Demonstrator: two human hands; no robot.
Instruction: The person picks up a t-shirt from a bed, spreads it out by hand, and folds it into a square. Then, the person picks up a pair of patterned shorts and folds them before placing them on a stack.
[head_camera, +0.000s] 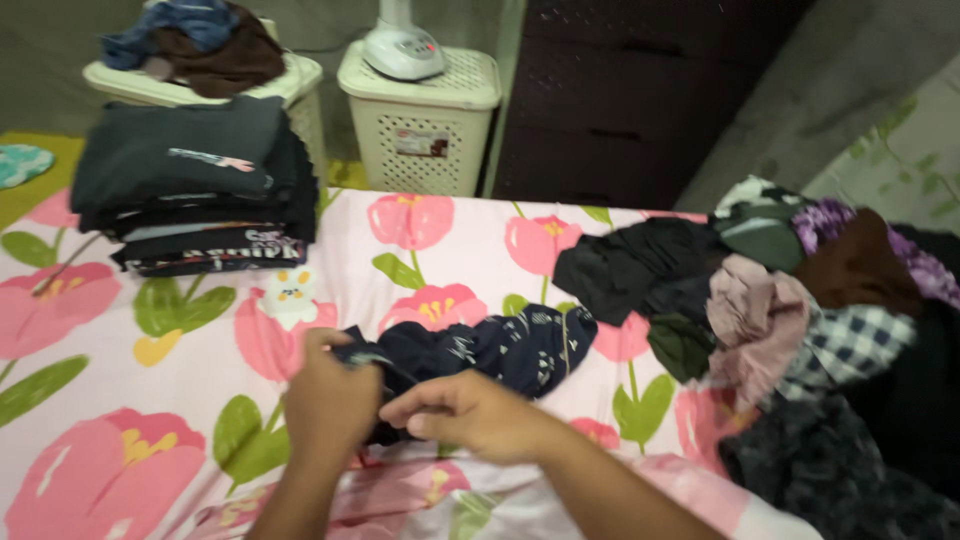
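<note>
On bed (120, 330), floral sheet, pink flowers with green leaves: dark navy patterned garment (500, 350), bunched, lying near centre of the sheet, stretching from the hands toward the right. Left hand (330, 400) closed on the garment's near-left end, fingers curled around a fold of cloth. Right hand (470, 412) just beside the left, fingers pinched narrow on the same edge of the garment; both touching the fabric, wrists close together. Near edge of the bed below the hands, sheet rumpled.

At upper left of bed: folded stack (190, 185) of dark clothes, neat, well apart from the hands. At right of bed: loose heap (800, 330) of unfolded clothes, black, pinkish, checked, purple, brown pieces mixed; a black piece of it lying just beside the navy garment's far end, touching or not cannot tell.

Beyond bed, on floor: two cream perforated laundry baskets, left basket (300, 85) topped with crumpled brown and blue clothes, right basket (420, 120) bearing a white fan base (402, 45). Dark cabinet (620, 100) right of the baskets.
</note>
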